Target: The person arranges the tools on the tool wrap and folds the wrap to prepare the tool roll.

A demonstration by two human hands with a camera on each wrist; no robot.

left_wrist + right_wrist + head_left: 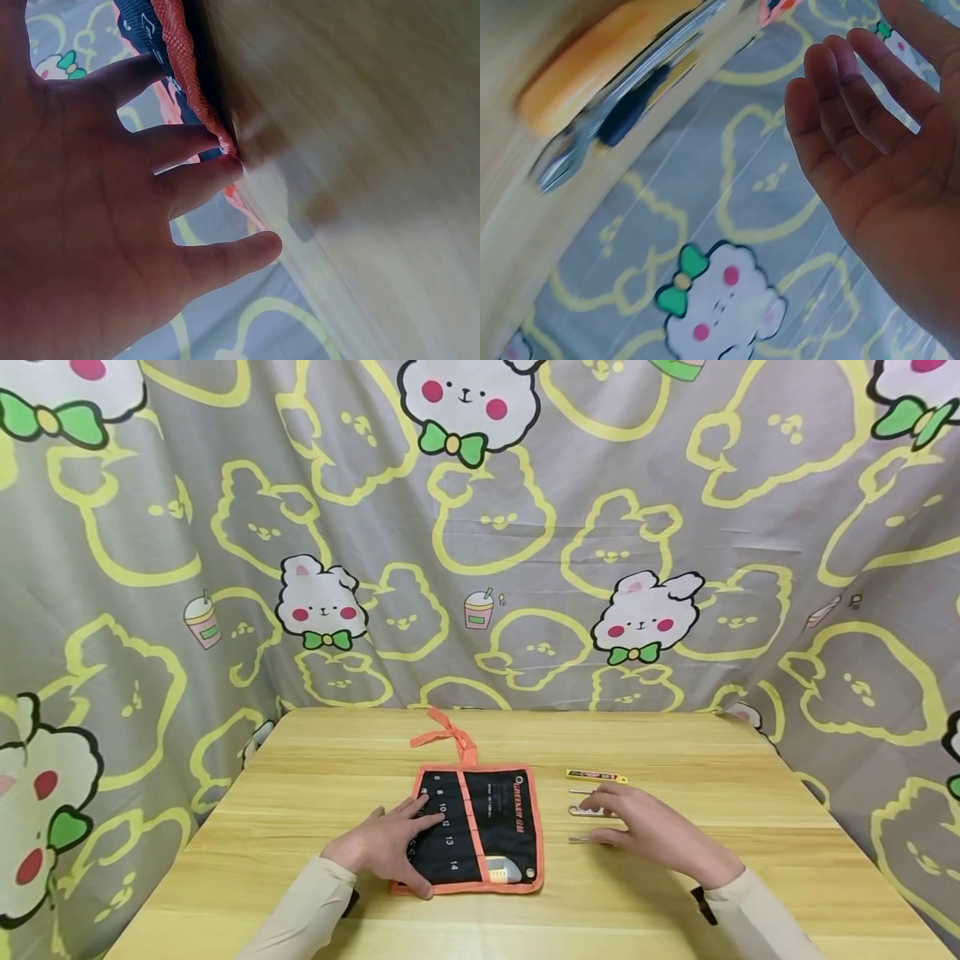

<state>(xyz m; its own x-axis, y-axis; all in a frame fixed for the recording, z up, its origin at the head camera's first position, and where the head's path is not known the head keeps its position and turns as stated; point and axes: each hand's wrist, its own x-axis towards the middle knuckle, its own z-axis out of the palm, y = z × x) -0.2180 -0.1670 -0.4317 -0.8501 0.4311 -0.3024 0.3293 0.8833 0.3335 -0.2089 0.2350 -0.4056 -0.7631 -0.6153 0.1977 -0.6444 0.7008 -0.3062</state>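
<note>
Head view: I'm resting the left hand (384,845), fingers wide, on the black pouch (501,827); I'm hovering the right hand (639,828), fingers loose and empty, over the silver tools (574,810). I'm judging this tool-picking; it's needing a pinch just below.

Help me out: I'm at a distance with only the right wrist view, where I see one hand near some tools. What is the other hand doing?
Observer: From the head view, the left hand rests on an orange-edged black pouch lying on the table.
Visitor: Oh, is anything tucked in it?
Observer: Yes, a grey and yellow item shows at its lower right corner; I can't tell for sure what it is.
Visitor: And does the pouch have any writing?
Observer: It does: printed numbers, including 12, 13 and 14, run down its left half.
</note>
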